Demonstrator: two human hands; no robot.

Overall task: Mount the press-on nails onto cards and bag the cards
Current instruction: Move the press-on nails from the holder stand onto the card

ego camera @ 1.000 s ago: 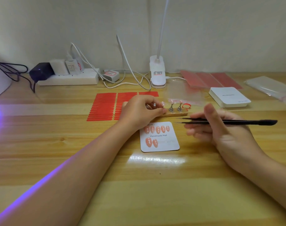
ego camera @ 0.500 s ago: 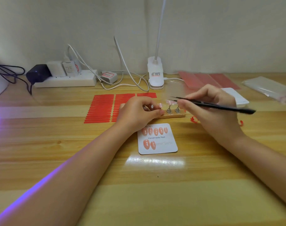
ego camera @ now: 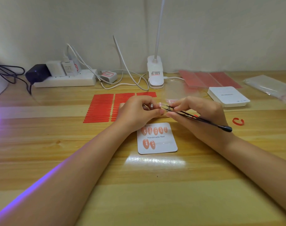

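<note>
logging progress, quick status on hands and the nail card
Left hand steadies the nail stand. Right hand grips tweezers, tips at a nail on the stand. Card holds seven nails. Nothing in the way.

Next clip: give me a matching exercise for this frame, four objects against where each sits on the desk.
Things:
1. black tweezers
2. white "Handmade Nail" card
3. red sheet of adhesive strips
4. white stack of blank cards

Places:
A. at the far right, beside the clear bags
B. flat on the wooden desk, nearest the camera
C. held in the right hand
D. behind and left of the left hand

Pairs: 1-C, 2-B, 3-D, 4-A
</note>
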